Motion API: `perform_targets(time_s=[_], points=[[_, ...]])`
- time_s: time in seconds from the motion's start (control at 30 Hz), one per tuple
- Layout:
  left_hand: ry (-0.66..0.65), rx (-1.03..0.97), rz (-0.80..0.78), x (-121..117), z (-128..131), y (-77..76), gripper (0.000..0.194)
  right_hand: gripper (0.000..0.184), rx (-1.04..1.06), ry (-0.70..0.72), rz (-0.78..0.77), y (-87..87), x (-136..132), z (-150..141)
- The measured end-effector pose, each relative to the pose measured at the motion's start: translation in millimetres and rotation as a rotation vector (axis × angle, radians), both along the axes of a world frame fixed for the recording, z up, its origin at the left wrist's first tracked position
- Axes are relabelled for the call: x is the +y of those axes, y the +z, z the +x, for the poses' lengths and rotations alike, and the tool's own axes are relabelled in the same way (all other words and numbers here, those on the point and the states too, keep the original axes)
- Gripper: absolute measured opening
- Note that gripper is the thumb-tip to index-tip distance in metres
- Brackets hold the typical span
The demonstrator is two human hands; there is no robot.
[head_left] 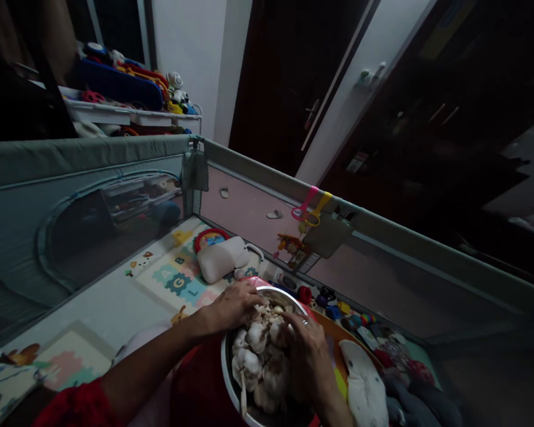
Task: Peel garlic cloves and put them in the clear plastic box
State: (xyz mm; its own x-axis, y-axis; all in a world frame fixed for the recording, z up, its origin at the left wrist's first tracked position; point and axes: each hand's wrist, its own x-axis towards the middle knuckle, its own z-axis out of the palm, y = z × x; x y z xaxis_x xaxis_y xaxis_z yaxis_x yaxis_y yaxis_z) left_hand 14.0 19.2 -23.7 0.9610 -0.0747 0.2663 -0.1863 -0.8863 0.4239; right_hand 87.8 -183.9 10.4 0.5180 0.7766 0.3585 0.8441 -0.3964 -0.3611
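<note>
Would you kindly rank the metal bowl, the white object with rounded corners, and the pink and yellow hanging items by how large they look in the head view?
1. Metal bowl
2. White object
3. Pink hanging item and yellow hanging item: too alike to rank

The bowl's nearness enlarges it.

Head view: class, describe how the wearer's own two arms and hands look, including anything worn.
The left hand is ungloved, its forearm bare below a red sleeve. The right hand, also ungloved, wears a pale, shiny ring; no right sleeve shows.
</note>
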Motion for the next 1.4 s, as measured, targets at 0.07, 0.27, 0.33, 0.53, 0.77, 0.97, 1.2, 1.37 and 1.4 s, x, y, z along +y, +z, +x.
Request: perform_targets(time_s=[0.07,0.27,0.33,0.53,0.77,0.97,1.2,1.37,1.4], points=[[-0.03,-0.021,0.05,-5.1,-0.2,1.7,0.025,0.03,0.073,-0.004,0.063,-2.0,-2.9,3.3],[-0.054,0.036,0.15,-9.0,0.1,3.3,0.01,0.019,0.373,-0.169,0.314,-5.0,-15.1,13.0],[-0.036,0.013,0.158,-7.4,2.0,-1.7,0.008,0.019,0.455,-0.23,0.382,-4.0,-16.4,14.0],[-0.05,0.0,0.157,-1.4,3.5,-12.1,0.008,0.023,0.624,-0.263,0.448,1.5,-15.2,10.2],[0.04,0.043,0.134,6.0,-8.3,9.4,0.007,0.018,0.614,-0.194,0.304,-2.3,-16.9,8.0],[0.088,-0.031,0.114,6.9,-4.4,-6.8,0.03,0.023,0.476,-0.089,0.226,-4.8,-16.0,8.5],[0.028,-0.012,0.061,5.5,10.0,-3.8,0.008,0.023,0.331,-0.12,0.201,4.2,-22.6,5.8],[-0.005,0.008,0.036,9.5,13.8,3.0,0.008,0.02,0.152,-0.037,0.205,7.2,-37.7,-1.9],[-0.01,0.005,0.024,10.8,13.8,2.7,0.007,0.02,0.127,-0.019,0.198,5.9,-40.4,-3.3]])
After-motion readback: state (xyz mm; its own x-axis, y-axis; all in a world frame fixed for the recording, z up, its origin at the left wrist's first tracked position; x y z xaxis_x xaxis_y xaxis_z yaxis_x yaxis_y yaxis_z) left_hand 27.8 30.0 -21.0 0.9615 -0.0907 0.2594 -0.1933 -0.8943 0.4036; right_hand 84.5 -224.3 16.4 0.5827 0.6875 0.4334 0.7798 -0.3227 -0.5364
